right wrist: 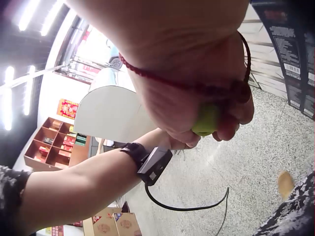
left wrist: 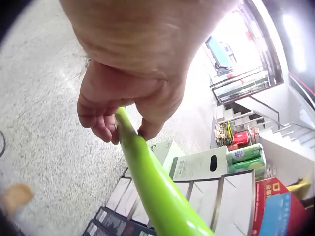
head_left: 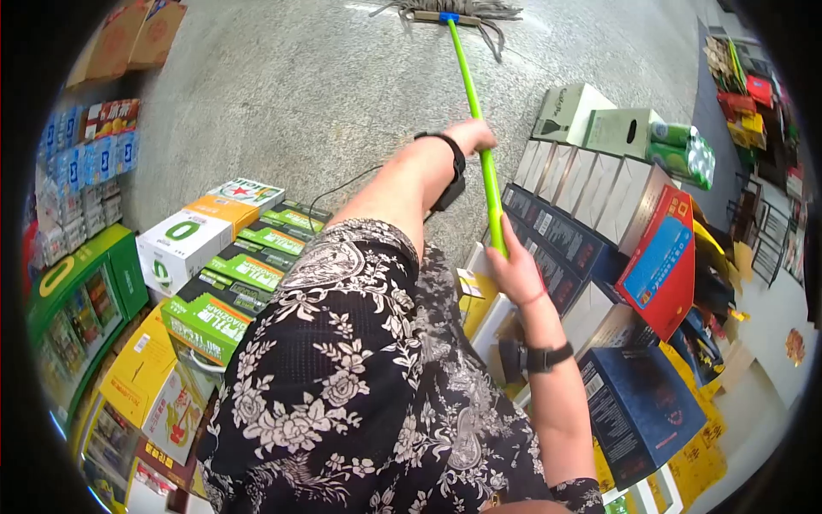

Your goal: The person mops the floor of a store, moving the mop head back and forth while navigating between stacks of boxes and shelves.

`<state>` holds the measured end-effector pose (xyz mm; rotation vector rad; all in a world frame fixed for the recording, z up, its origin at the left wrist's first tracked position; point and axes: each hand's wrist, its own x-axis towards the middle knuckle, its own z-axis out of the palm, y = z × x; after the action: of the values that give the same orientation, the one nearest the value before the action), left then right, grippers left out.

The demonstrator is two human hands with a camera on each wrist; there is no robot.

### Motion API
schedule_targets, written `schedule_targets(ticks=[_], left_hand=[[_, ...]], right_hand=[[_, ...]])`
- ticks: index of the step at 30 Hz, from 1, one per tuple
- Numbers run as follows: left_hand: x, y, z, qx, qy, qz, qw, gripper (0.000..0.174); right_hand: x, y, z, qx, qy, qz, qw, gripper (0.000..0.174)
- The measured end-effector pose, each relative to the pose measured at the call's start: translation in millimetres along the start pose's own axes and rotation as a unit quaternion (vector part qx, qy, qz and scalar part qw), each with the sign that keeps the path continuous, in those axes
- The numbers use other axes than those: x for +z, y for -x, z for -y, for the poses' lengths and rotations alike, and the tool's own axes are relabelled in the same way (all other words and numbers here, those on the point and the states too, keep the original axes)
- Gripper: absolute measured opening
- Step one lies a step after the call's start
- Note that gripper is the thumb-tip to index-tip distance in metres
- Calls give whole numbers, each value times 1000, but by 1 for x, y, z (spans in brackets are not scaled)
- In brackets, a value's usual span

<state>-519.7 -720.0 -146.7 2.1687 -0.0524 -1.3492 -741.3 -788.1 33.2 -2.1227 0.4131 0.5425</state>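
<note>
A mop with a bright green pole (head_left: 469, 81) reaches forward across the floor. Its grey string head (head_left: 479, 8) lies at the top of the head view, joined by a blue clamp (head_left: 449, 17). My left hand (head_left: 469, 137) grips the pole partway down, with fingers and thumb around it in the left wrist view. Nearer my body, my right hand (head_left: 518, 267) holds the pole's upper end. In the right wrist view the green end tip (right wrist: 205, 120) pokes out of the curled right fingers. Both wrists carry black straps.
Speckled grey floor (head_left: 300, 94) spreads ahead. Stacked dark boxes (head_left: 556, 236), white cartons (head_left: 599, 193) and a red box (head_left: 664, 261) stand close on the right. Green and black cartons (head_left: 248, 265) and wrapped drink packs (head_left: 86, 163) line the left. A thin cable (right wrist: 187, 209) hangs from the left wrist.
</note>
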Motion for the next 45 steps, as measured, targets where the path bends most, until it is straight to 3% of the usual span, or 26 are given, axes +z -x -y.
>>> schedule_targets(ticks=[2,4,6,8,10,14,19,21,22,24,26,28,30,32,34,35,36,39,42,45], left_hand=[[11,31,16,-21,28,55,998,25],[25,69,32,-3,108,111,988,23],[38,104,42,-15,167,144,975,22],[83,96,69,-41,232,179,955,24],[75,136,66,-82,273,233,930,28],[64,173,62,-99,294,277,909,36],[23,178,70,-44,403,198,893,38],[-19,176,82,-25,466,134,874,31],[-27,150,102,-20,516,146,844,28],[-59,128,134,-34,580,50,812,26],[-116,141,164,-41,609,-38,791,24],[-168,131,205,-68,658,-90,744,22],[-201,122,256,-13,663,-185,725,23],[-257,152,290,-134,615,-218,746,21],[-281,110,356,-172,583,-288,740,20],[-306,117,370,-195,533,-281,774,19],[-321,125,378,-209,539,-290,762,20],[-326,141,398,-207,549,-297,753,22],[-334,146,409,-206,587,-303,721,26],[-306,131,408,-186,608,-341,693,27]], right_hand=[[-7,31,12,120,-26,88,989,63],[-13,63,3,28,21,90,995,64],[-26,91,8,52,46,129,989,63],[-45,112,12,39,64,155,985,63],[-65,125,15,69,73,195,976,63],[-110,116,30,-17,155,254,955,65],[-136,35,79,-80,226,303,922,65],[-122,-7,133,-30,258,318,912,63],[-111,-30,156,-3,258,331,908,62],[-87,-79,176,-156,312,328,878,61],[-51,-124,222,-136,350,346,860,60],[-9,-171,255,-219,299,371,851,59],[44,-203,283,-210,320,393,836,58],[106,-220,329,-184,356,409,820,58],[159,-245,363,-176,387,431,796,58],[185,-260,370,-202,369,433,797,59],[208,-272,377,-226,349,436,798,59],[246,-257,417,-98,355,458,809,60],[276,-285,406,-192,347,463,793,59],[271,-268,389,-189,355,457,794,59]])
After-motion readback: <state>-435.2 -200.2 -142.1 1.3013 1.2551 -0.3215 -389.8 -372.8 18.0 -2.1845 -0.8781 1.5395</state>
